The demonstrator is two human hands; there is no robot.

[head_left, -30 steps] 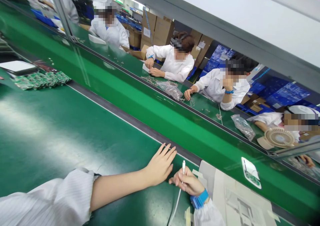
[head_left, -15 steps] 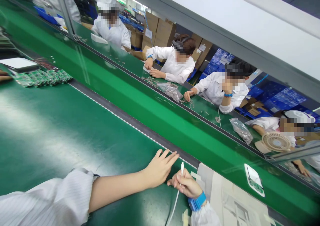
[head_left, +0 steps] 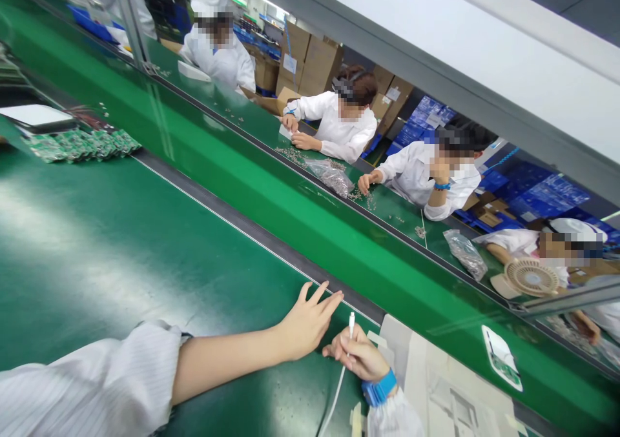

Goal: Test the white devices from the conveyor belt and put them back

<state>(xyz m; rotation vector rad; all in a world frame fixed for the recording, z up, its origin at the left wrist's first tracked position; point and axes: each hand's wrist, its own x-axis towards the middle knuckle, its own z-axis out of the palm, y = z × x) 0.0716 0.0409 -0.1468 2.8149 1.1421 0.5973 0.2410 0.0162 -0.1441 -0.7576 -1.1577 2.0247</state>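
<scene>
Since a moment ago my view has tilted slightly, while both hands have hardly shifted on the green table [head_left: 97,250]. Nearest me, my right hand [head_left: 357,356] is closed around a white cable [head_left: 339,385], its plug tip poking up just above the fingers, the cord trailing down toward me. Just beside it, my left hand [head_left: 307,324] lies palm down with fingers spread, holding nothing. Farther left sits a row of green circuit boards [head_left: 82,145]. Across the belt, co-workers in white coats [head_left: 339,124] sort small parts.
</scene>
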